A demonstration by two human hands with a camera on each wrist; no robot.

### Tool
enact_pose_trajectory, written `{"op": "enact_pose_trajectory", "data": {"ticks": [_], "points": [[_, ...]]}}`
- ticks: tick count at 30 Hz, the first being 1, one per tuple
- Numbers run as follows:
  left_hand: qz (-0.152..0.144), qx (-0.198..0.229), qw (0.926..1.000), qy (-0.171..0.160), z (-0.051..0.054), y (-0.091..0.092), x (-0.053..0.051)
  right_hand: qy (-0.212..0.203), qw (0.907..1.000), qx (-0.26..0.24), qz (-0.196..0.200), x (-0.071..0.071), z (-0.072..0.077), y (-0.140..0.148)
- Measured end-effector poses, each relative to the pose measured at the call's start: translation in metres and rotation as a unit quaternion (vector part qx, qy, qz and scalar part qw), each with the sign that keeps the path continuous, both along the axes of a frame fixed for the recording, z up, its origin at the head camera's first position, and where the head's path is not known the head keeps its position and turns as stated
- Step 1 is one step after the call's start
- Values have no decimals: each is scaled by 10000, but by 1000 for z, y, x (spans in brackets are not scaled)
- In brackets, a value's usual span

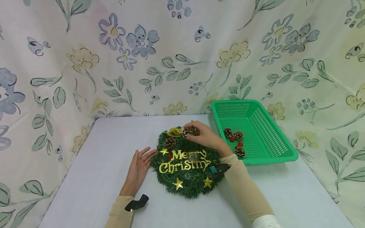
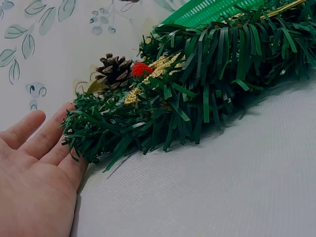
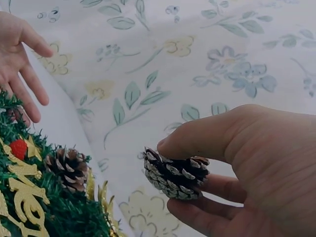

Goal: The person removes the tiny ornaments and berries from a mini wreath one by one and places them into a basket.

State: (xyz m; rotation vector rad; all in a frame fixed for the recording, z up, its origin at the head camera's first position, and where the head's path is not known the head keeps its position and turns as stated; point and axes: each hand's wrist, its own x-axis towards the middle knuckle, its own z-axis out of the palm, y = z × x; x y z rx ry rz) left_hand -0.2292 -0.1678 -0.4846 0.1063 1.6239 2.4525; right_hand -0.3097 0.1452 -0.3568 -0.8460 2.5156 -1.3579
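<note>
A green tinsel wreath [image 1: 191, 186] with gold "Merry Christmas" lettering [image 1: 182, 166] lies on the table. At its upper edge my right hand [image 1: 206, 136] pinches a pine cone [image 3: 175, 175] between thumb and fingers, beside some gold leaves [image 1: 174, 132]. Another pine cone [image 1: 170, 142] sits on the wreath's upper left. Below that are a gold star [image 1: 163, 151] and a red berry [image 2: 141, 69]. My left hand [image 1: 139, 167] has its fingers extended, the tips touching the wreath's left edge. Two more gold stars, one a lower star [image 1: 178, 184], decorate the bottom.
A green plastic basket [image 1: 273, 160] stands right of the wreath, holding a few pine cones [image 1: 240, 152] and red berries [image 1: 240, 144]. The white table [image 1: 114, 139] meets a floral curtain [image 1: 159, 88] at the back.
</note>
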Motion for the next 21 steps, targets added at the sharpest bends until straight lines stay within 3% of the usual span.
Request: {"op": "enact_pose_trajectory", "data": {"ticks": [21], "points": [[-71, 16, 10000, 56, 0, -1, 0, -91, 9996, -109, -226, -6, 4, 12]]}}
